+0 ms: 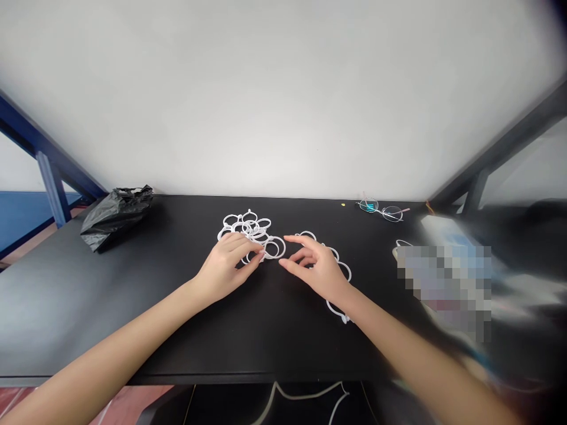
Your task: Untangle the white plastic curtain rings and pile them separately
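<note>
A heap of white plastic rings [250,228] lies on the black table [133,295] near its middle. My left hand [227,267] rests at the heap's near edge, its fingers pinched on one white ring [274,248]. My right hand [315,267] hovers just to the right with its fingers spread and nothing in them. It lies over a second row of white rings [343,268] that runs toward the front; part of that row is hidden under the hand and wrist.
A crumpled black plastic bag [116,215] sits at the back left. A pair of glasses [381,211] lies at the back right by the wall. A blurred patch [443,289] covers things at the right. Dark frame struts rise at both sides.
</note>
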The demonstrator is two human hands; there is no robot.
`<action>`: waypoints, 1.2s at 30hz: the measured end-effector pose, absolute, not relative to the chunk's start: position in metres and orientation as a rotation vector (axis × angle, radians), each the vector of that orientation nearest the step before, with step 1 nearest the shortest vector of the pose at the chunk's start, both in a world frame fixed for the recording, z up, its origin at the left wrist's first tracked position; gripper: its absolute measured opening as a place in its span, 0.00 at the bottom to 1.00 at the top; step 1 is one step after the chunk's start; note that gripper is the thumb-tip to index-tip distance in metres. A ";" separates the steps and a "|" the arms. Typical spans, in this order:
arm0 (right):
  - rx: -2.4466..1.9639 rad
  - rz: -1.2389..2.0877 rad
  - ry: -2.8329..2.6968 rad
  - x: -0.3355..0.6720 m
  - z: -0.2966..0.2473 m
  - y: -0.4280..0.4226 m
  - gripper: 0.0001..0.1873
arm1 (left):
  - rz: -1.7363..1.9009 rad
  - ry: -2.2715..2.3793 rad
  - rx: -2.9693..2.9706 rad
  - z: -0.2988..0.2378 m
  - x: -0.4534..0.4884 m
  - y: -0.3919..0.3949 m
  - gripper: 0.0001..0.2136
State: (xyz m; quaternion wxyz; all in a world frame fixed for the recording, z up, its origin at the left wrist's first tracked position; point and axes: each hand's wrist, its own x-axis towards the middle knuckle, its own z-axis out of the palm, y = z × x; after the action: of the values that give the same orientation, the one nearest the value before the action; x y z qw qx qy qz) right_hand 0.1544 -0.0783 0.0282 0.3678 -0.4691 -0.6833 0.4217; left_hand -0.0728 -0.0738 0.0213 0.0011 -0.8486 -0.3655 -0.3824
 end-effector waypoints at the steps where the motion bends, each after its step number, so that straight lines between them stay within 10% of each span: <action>1: -1.219 1.010 -1.759 0.156 0.026 -0.076 0.24 | -1.144 -1.160 -2.620 0.020 -0.075 -0.072 0.04; 8: -1.290 0.404 -2.124 0.168 0.008 -0.059 0.11 | -0.908 -1.303 -2.529 0.016 -0.079 -0.067 0.05; 23: -1.203 0.546 -2.064 0.166 0.005 -0.059 0.15 | -0.908 -1.272 -2.565 0.014 -0.077 -0.068 0.06; 36: -0.907 1.593 -1.369 0.156 0.032 -0.070 0.22 | -1.090 -1.083 -2.861 0.018 -0.070 -0.083 0.23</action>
State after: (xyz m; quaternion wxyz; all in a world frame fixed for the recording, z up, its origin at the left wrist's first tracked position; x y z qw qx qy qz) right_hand 0.1561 -0.0703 0.0317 0.4138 -0.3609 -0.5447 0.6339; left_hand -0.0700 -0.0834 0.0176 -0.0531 -0.8798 -0.3328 -0.3353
